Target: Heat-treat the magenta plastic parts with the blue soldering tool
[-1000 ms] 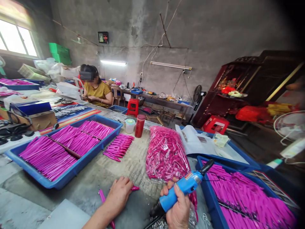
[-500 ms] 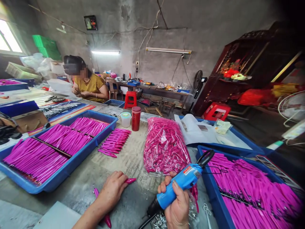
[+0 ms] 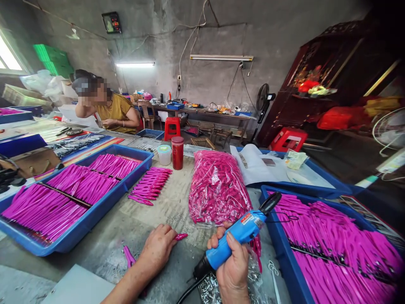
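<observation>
My left hand (image 3: pixel 158 245) rests low over the worktable, its fingers closed on a slim glossy pink piece (image 3: pixel 181 237) whose tapered end pokes out to the right. In my right hand (image 3: pixel 233 262) is a blue electric screwdriver (image 3: pixel 233 238), tilted with its dark nose down to the left. Under my left forearm lies another pink piece (image 3: pixel 129 256), partly hidden. Small metal parts (image 3: pixel 210 289) in clear plastic sit below the screwdriver. A clear bag of pink pieces (image 3: pixel 218 185) stands just beyond it.
Blue trays hold rows of pink pieces at left (image 3: pixel 41 249) and right (image 3: pixel 284 257). A row of pink pieces (image 3: pixel 150 185) lies mid-table, near a red cup (image 3: pixel 177 153) and a lidded tub (image 3: pixel 164 155). Scissors (image 3: pixel 274 274) lie at right. A co-worker (image 3: pixel 117 112) sits across.
My left hand and the pink piece have shifted slightly right in view. The screwdriver stays in my right hand, its nose slightly lower left. The co-worker has raised a hand toward the head.
</observation>
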The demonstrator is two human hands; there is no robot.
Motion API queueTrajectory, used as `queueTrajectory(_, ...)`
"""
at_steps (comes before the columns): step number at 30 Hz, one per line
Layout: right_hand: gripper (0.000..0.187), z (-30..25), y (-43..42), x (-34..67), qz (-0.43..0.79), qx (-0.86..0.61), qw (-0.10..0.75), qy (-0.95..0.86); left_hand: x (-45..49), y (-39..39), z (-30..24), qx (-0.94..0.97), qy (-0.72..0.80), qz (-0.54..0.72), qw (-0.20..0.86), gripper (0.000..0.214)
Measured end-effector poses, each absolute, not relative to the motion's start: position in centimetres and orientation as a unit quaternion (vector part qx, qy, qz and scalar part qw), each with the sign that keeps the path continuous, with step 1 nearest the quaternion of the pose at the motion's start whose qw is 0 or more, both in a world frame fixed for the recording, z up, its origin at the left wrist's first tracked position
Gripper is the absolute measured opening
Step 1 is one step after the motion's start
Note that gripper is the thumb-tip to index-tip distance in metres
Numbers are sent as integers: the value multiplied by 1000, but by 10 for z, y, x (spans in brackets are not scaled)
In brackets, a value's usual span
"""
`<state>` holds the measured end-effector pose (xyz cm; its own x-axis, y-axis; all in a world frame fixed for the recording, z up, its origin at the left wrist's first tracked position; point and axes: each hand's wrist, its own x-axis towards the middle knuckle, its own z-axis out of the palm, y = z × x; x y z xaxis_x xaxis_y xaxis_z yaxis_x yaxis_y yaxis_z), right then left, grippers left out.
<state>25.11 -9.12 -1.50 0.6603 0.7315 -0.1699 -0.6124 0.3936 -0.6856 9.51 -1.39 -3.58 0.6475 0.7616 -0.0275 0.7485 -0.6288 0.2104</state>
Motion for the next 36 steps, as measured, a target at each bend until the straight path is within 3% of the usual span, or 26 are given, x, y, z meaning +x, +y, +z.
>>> queueTrajectory(12, 45, -14, -89, 251, 409, -371, 831, -63, 95, -15, -33, 917, 388, 11, 87, 22)
queueTrajectory(21, 46, -13, -90, 250, 407, -370, 833, -64, 84, -8, -37, 890, 416, 128, 138, 19)
queueTrajectory(36, 45, -12, -90, 250, 404, -373, 833, -64, 93, -13, -33, 903, 415, 52, 101, 20)
